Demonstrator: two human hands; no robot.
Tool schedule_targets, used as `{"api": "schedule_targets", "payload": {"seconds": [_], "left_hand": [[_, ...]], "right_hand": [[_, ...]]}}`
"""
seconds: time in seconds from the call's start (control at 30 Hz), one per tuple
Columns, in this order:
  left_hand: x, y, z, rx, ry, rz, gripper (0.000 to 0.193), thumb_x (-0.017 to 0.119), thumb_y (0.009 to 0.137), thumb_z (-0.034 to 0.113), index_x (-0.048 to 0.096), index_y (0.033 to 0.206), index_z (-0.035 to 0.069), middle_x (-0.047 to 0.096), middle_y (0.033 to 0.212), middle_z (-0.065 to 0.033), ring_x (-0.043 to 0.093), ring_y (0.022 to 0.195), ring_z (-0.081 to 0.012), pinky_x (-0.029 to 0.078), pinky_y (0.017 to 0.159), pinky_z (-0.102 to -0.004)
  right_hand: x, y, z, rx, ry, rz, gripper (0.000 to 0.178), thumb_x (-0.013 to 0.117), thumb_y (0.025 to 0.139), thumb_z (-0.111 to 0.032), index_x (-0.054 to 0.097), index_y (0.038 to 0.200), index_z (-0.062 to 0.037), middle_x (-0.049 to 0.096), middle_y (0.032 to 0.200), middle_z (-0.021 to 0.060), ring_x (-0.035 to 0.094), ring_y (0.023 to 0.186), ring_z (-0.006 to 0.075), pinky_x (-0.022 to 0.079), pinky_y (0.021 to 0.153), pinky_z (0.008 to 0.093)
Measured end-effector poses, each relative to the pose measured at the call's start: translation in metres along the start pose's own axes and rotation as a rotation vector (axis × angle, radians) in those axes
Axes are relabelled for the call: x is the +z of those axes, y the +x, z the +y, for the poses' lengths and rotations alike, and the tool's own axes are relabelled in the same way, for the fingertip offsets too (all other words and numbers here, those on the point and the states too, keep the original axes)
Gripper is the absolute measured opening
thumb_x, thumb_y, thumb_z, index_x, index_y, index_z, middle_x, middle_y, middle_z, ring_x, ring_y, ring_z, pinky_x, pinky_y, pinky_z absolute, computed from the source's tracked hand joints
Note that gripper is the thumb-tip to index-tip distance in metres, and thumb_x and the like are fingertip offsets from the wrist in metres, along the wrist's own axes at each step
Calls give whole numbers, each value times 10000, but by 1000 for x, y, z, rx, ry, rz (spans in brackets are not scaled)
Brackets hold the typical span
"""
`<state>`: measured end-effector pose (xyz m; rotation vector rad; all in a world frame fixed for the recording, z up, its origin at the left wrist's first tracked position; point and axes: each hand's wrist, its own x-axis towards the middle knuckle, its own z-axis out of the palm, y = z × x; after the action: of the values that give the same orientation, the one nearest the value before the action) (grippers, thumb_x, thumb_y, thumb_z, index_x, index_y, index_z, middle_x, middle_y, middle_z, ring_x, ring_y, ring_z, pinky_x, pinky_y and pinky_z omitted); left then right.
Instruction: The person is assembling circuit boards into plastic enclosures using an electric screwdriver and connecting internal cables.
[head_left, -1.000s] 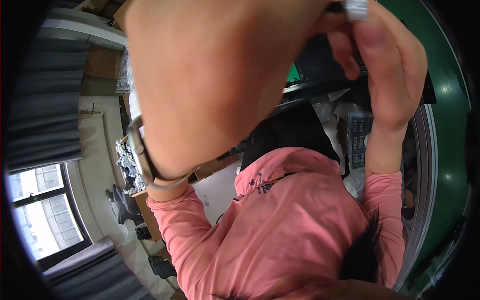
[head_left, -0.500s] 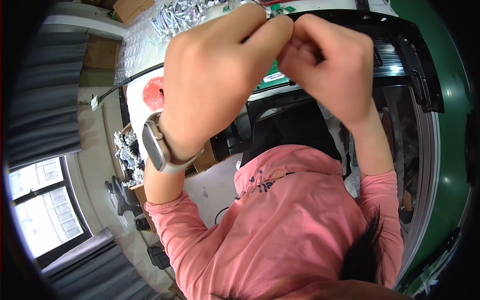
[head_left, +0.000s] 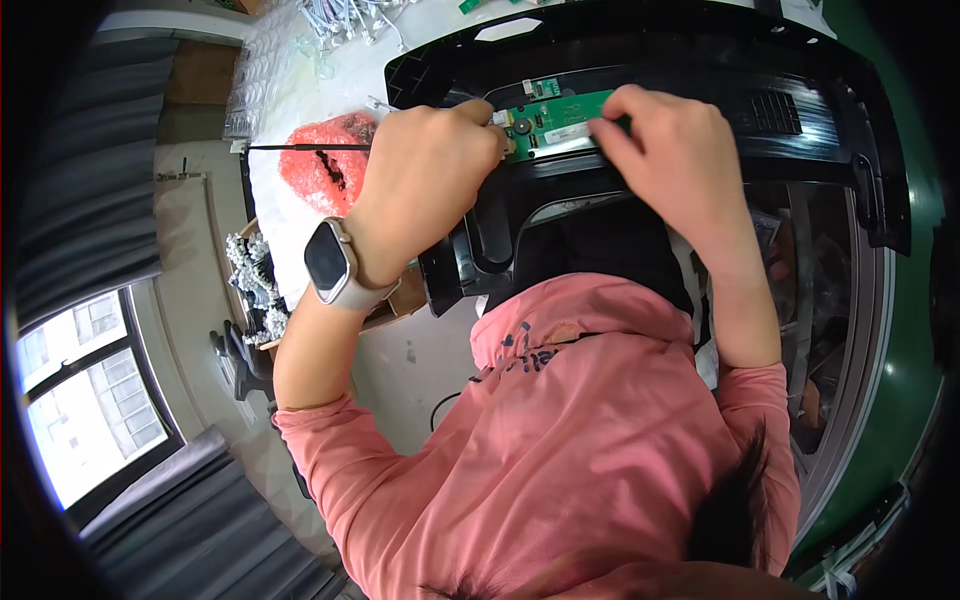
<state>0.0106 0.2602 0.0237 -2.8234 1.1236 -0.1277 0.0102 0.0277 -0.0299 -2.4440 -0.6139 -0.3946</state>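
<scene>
A long green circuit board (head_left: 560, 118) with a pale label lies over the black plastic panel (head_left: 700, 80) in front of me. My right hand (head_left: 685, 165) pinches the board's right end between thumb and fingers. At its left end, beside the white connectors, my left hand (head_left: 430, 165) is closed round a black cable (head_left: 300, 147). This cable sticks out leftward and ends in a small white plug (head_left: 238, 147); its other end is hidden by my fingers. A smaller green board (head_left: 541, 88) sits on the panel just beyond the long one.
Left of the panel, a pink bubble-wrap bundle (head_left: 310, 170) rests on the white table (head_left: 268, 190). White-ended cables (head_left: 350, 15) lie at the back. More bundled cables (head_left: 255, 285) hang over a box at the left. A green floor (head_left: 900, 370) stretches along the right.
Both hands have come down from close to the camera and moved apart, onto the two ends of the long board. The cable has swung to level, and the board and panel show more fully.
</scene>
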Motion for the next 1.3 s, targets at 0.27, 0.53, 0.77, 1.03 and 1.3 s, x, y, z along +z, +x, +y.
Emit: {"api": "schedule_targets", "payload": {"seconds": [0.27, 0.53, 0.77, 1.03, 1.3], "left_hand": [[1, 6, -2, 20, -8, 7, 46, 649, 696, 22, 665, 736, 35, 628, 802, -88, 658, 642, -287, 524, 545, -370], [-2, 19, -3, 405, 224, 37, 102, 639, 748, 80, 634, 847, 60, 574, 714, -51, 626, 605, -206, 477, 478, -343], [-5, 4, 35, 116, 274, 49, 128, 627, 733, 84, 621, 861, 72, 583, 707, -42, 613, 588, -195, 477, 471, -320], [-5, -17, 42, 96, 173, 214, 95, 663, 729, 108, 661, 807, 54, 630, 785, -71, 639, 741, -228, 478, 559, -302], [14, -80, 8, -337, -501, 807, 162, 743, 723, 33, 642, 848, 11, 608, 849, -67, 588, 742, -210, 480, 647, -278]], "right_hand": [[3, -2, 5, 147, -105, -12, 221, 659, 889, -166, 574, 1059, -53, 664, 730, 127, 664, 628, 312, 502, 552, 395], [9, 1, 5, 50, -150, -107, 205, 627, 907, -132, 555, 1060, -17, 670, 784, 169, 661, 650, 339, 515, 570, 415], [2, 30, 1, -49, -251, -144, 176, 641, 892, -151, 589, 1012, -33, 674, 783, 152, 655, 643, 337, 517, 580, 421], [41, 124, -67, -429, 369, -238, 292, 676, 863, -287, 637, 959, -14, 623, 689, 88, 568, 531, 213, 460, 541, 358], [-25, 74, -3, -285, 171, -238, 98, 684, 837, -79, 672, 911, -15, 617, 720, 59, 587, 554, 131, 451, 538, 264]]}}
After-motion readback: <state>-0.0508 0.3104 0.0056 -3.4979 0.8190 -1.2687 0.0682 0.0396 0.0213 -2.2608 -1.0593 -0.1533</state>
